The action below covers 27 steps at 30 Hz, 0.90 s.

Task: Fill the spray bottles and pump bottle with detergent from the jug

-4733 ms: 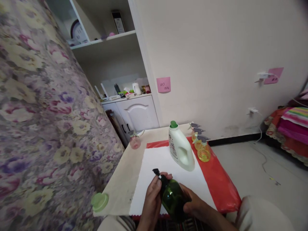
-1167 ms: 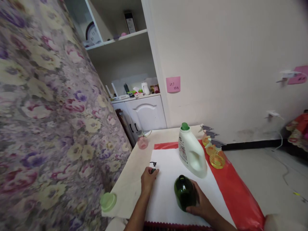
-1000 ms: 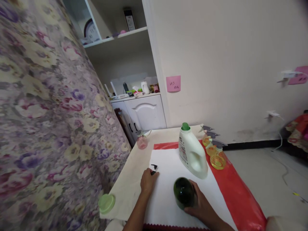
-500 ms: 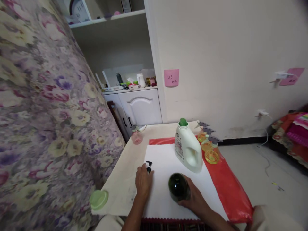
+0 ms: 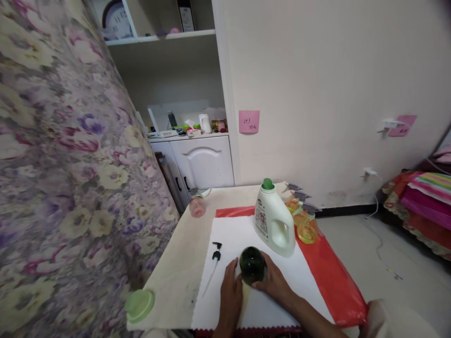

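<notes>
Right hand on a glossy, round, dark-green bottle

Shows dark green on the near bottle, pale green on the jug, black on the pump, floral purple and cream on the left curtain.

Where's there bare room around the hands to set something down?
Free: cream tabletop between the pink bottle and light-green lid; white sheet between the black pump and pale jug; red sheet nearer than the yellow spray bottles. Crowded: far right, around jug and sprayers; near middle, where left hand and right hand flank the dark green bottle.
</notes>
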### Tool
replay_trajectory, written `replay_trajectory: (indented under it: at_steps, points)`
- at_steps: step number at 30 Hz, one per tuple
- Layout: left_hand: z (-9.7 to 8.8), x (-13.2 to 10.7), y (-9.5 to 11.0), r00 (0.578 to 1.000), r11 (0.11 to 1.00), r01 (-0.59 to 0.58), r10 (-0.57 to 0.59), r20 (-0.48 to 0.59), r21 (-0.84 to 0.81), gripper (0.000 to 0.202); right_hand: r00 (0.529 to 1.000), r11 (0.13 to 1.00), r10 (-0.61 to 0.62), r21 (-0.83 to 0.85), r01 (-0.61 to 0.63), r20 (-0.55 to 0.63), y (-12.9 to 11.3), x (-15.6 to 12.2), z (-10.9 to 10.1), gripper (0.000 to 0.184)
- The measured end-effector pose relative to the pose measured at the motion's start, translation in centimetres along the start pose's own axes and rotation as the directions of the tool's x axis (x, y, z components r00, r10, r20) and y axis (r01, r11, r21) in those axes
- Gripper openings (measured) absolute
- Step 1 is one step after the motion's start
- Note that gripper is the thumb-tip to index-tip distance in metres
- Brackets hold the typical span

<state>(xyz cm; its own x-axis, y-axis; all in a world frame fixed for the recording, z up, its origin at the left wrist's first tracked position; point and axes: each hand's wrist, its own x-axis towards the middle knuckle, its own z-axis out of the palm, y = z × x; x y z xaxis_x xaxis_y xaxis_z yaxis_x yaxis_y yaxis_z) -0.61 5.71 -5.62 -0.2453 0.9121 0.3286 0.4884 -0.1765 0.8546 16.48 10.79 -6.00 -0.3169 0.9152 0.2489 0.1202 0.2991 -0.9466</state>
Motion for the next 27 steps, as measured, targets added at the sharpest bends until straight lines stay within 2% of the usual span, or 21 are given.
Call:
replay_trajectory:
  at_steps: [3, 5, 9, 11, 13, 15, 18, 22, 27]
  points:
    - [0.0, 0.1, -0.7, 0.999, 1.000, 0.003, -0.003, 0.037, 0.009, 0.048, 1.000, 1.000, -0.006, -0.013, 0.005, -0.024, 0.4, -0.6, 0.1, 0.096]
    - [0.0, 0.1, -0.7, 0.999, 1.000, 0.014, -0.014, 0.047, 0.013, 0.050, 0.998, 1.000, -0.009, -0.026, 0.008, -0.054, 0.1, -1.4, -0.4, 0.093]
    - [-0.1, 0.1, -0.7, 0.998, 1.000, 0.021, -0.021, 0.060, 0.005, 0.055, 0.980, 0.998, -0.044, -0.045, 0.036, -0.196, -2.2, -2.5, -3.3, 0.059]
    - [-0.1, 0.1, -0.7, 0.997, 1.000, 0.013, -0.012, 0.076, -0.002, 0.057, 0.947, 0.998, -0.052, -0.048, 0.039, -0.317, -3.7, -2.3, -5.7, 0.046]
    - [-0.1, 0.1, -0.8, 0.995, 1.000, 0.008, -0.006, 0.101, -0.013, 0.061, 0.883, 0.998, -0.044, -0.051, 0.023, -0.468, -5.0, -1.5, -8.0, 0.045]
    - [-0.2, 0.1, -0.7, 0.992, 1.000, 0.013, -0.010, 0.129, -0.026, 0.066, 0.841, 0.998, -0.033, -0.056, 0.003, -0.540, -5.7, -0.2, -9.8, 0.047]
    - [-0.2, 0.0, -0.4, 0.986, 0.999, 0.031, -0.025, 0.163, -0.034, 0.073, 0.839, 0.999, -0.012, -0.039, -0.011, -0.544, -5.8, 2.1, -10.9, 0.049]
    - [-0.3, 0.0, 0.0, 0.981, 0.999, 0.046, -0.044, 0.190, -0.008, 0.079, 0.875, 1.000, 0.023, -0.004, -0.029, -0.483, -5.3, 5.0, -10.8, 0.043]
    - [-0.2, 0.2, 0.2, 0.969, 0.994, 0.079, -0.094, 0.228, 0.075, 0.092, 0.893, 0.998, 0.066, 0.022, -0.063, -0.445, -5.2, 7.4, -10.7, 0.034]
